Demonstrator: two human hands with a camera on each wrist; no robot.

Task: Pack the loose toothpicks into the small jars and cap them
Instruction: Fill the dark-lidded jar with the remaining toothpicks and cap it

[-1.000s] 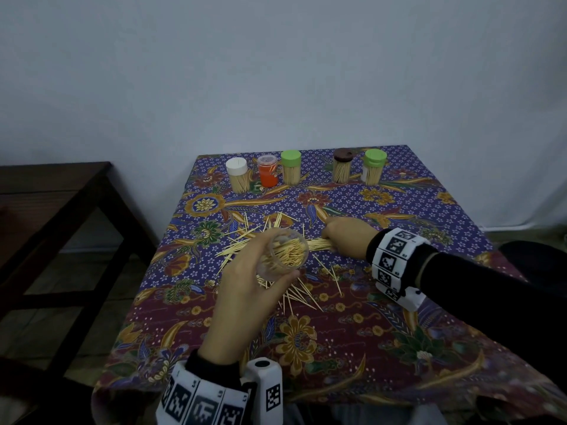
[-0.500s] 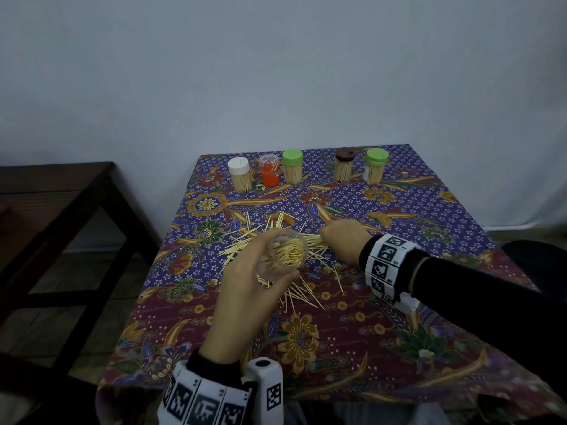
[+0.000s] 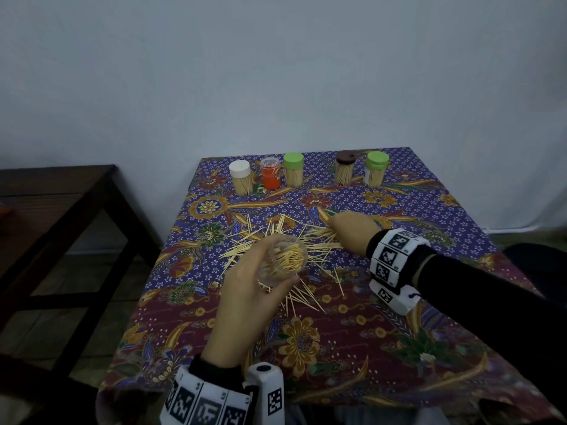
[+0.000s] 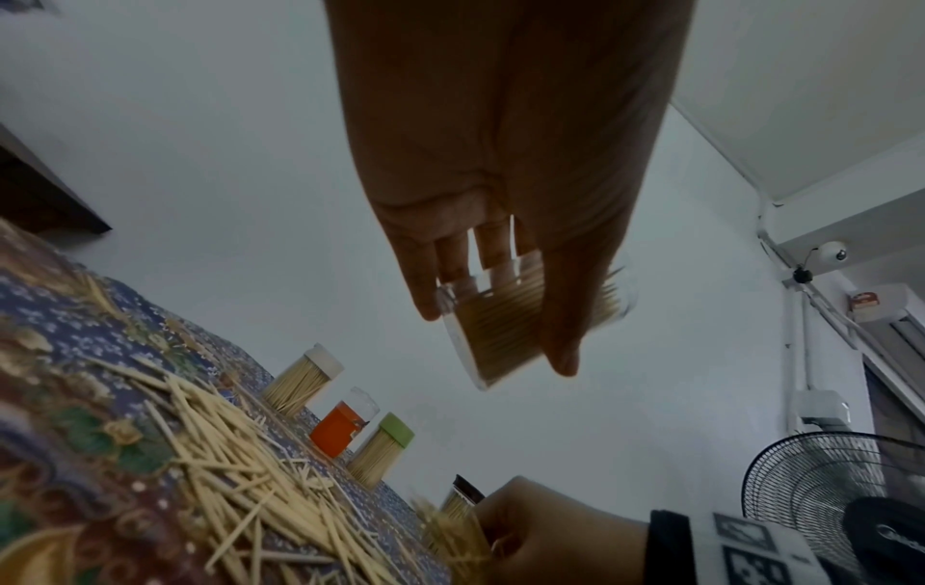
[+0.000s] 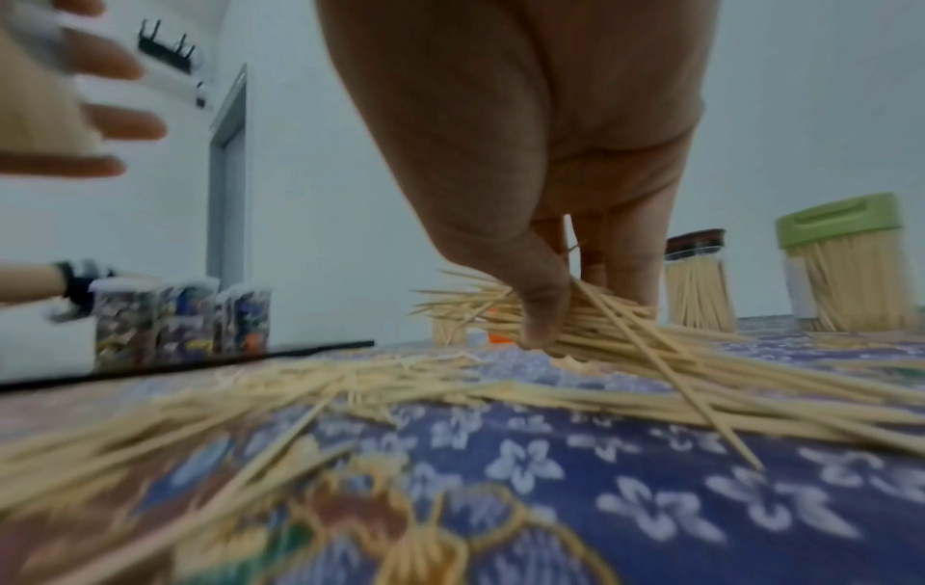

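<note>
Head view showed the left hand (image 3: 245,289) nearest, fingers wrapped round a clear open jar (image 3: 283,260) tilted toward the camera and already well filled. Beyond it the loose toothpicks (image 3: 276,234) lay fanned across the patterned tablecloth (image 3: 368,348), and the right hand (image 3: 352,230) pinched a bundle (image 5: 590,324) of them between thumb and fingers, low against the cloth. Light, stiff and sharp-tipped, they would probably scatter unless gripped mid-length with ends aligned. Farthest stood four capped jars (image 3: 293,170) and an orange jar (image 3: 270,173). No cap for the held jar could be made out, and the right fingertips were hidden behind the bundle.
</note>
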